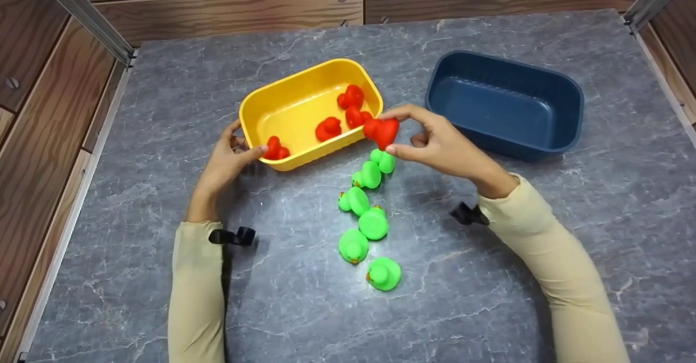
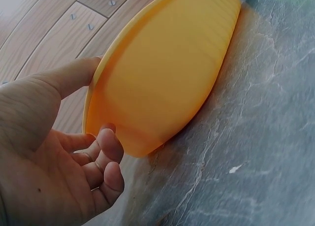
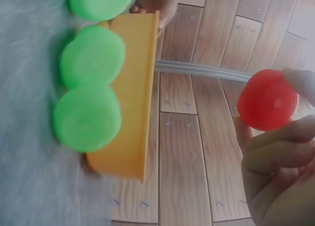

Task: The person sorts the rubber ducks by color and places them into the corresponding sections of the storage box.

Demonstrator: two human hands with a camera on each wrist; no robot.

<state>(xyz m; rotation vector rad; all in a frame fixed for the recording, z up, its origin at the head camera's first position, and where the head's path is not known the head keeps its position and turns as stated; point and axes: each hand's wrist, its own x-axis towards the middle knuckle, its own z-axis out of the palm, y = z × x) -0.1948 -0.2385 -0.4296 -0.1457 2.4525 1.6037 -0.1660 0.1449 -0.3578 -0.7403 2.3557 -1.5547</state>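
My right hand (image 1: 443,143) pinches a red rubber duck (image 1: 385,132) between thumb and fingers, just off the near right corner of the yellow bin (image 1: 310,154). In the right wrist view the flat underside of that red duck (image 3: 268,100) faces the camera. My left hand (image 1: 224,156) grips the yellow bin's left end, thumb over the rim and fingers around the outside wall. Several red ducks (image 1: 329,129) lie inside this bin, one of them (image 1: 275,149) by my left thumb. Several green ducks (image 1: 373,223) are strung out on the table below it, some tipped over.
A dark blue bin (image 1: 505,107) stands to the right of the yellow one, with nothing seen inside. Wood-patterned walls (image 1: 234,10) border the grey marbled table (image 1: 293,298) at the back and sides. Black wrist mounts (image 1: 232,236) stick out from both sleeves.
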